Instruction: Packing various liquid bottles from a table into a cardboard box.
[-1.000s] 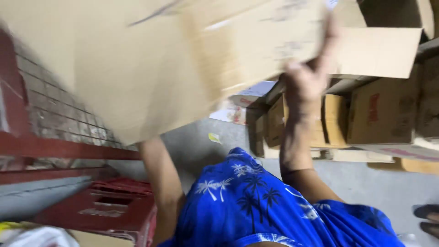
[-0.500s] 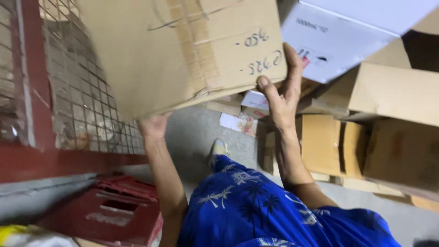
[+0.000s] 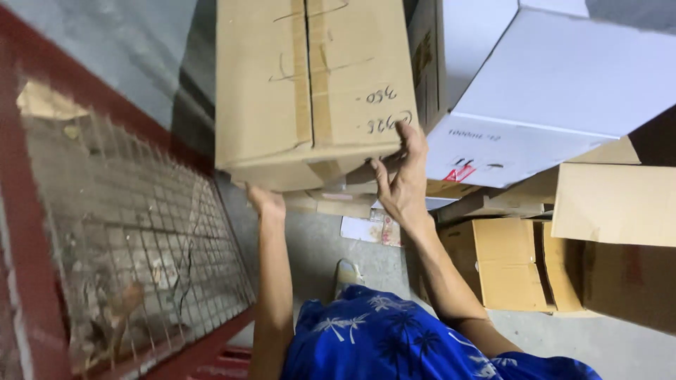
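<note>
While held overhead, taped cardboard box (image 3: 310, 84) gripped by right hand (image 3: 401, 176) at lower corner, left hand (image 3: 266, 200) propping underside — grasp there unclear. Not yet set down; white box (image 3: 549, 91) just beside. Versus half-second-earlier frame: red mesh rack (image 3: 120, 246) nearer, box more square-on.

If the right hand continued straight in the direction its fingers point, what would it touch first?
The right hand already presses its fingers against the brown cardboard box. Going further up along it, they would probably slide on that box; the white box stands beside, depth unclear.
</note>
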